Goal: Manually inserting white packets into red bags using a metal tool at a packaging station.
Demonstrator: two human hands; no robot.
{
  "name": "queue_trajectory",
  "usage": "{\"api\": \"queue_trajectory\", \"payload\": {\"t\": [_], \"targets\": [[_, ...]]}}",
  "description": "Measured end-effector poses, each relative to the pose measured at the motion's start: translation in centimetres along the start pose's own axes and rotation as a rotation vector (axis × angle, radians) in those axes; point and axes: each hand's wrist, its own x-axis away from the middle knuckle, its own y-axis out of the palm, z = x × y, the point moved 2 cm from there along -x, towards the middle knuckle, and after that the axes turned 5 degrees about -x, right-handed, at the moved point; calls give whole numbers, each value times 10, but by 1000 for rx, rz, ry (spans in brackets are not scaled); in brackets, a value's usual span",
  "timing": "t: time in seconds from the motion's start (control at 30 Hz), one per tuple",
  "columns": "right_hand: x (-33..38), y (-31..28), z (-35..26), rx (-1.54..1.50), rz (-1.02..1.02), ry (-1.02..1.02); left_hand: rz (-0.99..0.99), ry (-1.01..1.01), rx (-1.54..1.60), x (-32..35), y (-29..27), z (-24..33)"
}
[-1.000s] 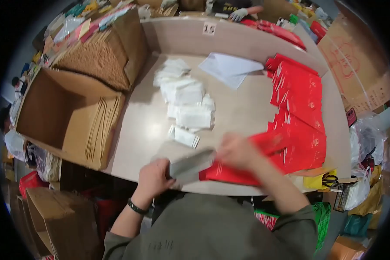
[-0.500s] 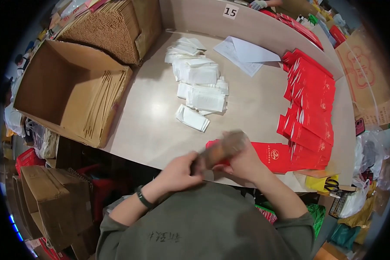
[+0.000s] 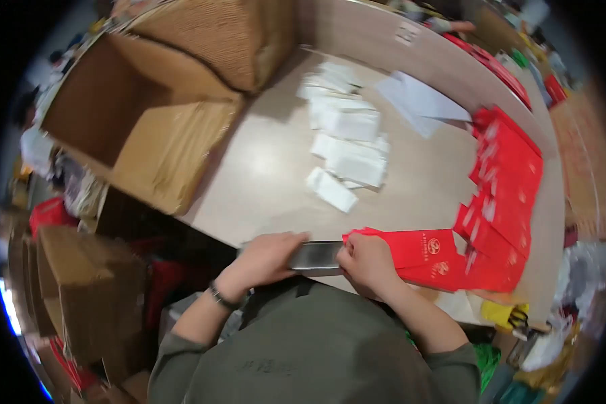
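Head-cam view, looking down at a beige table [image 3: 269, 168]. Person in a grey-green top works at the near edge.

Left hand [image 3: 266, 259] is closed on the left end of a flat grey metallic strip [image 3: 316, 256], thumb on top, fingers curled under. Right hand [image 3: 367, 262] is pinched on the strip's right end; it also covers the near corner of a red envelope [image 3: 417, 248], and I can't tell if the fingers grip that too. The strip lies crosswise at the table's front edge, between both hands, touching the envelope. Dark watch band [image 3: 219, 296] on the left wrist.

Risks, as a judgement: the strip sits right at the table edge, so a loosened grip could drop it into the lap or onto the floor. The red envelopes overlap loosely; a sideways drag could fan them out or pull more than one.

Counts: 1 strip. Red envelopes [image 3: 505, 175] in a curved row along the right side, roughly a dozen+, overlapped, exact no. unclear. White paper slips [image 3: 347, 145] in a loose pile mid-table, maybe 10–15, blurred. A few large white sheets [image 3: 421, 101] behind them. 2 big open cardboard boxes at left: one [image 3: 135, 128] lined w/ stacked brown envelopes, one [image 3: 215, 37] further back.
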Motion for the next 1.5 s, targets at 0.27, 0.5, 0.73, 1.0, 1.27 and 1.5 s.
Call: {"api": "queue_trajectory", "payload": {"t": [0.27,0.5,0.73,1.0,1.27,1.5], "targets": [[-67,-27,7,175,253,-377,643,-473,-88,21,-90,-104],[-95,-7,22,348,218,-440,521,-687,4,54,-106,-205],[-50,-24,-33,-242,-283,-296,580,-626,-279,47,-111,-207],[-7,-8,-33,90,-90,-675,1195,-560,760,72,-82,-157],[5,-8,-22,112,-36,-740,1260,-431,849,51,20,-67],[23,-18,3,63,105,-691,759,-335,497,67,16,-60]]}}
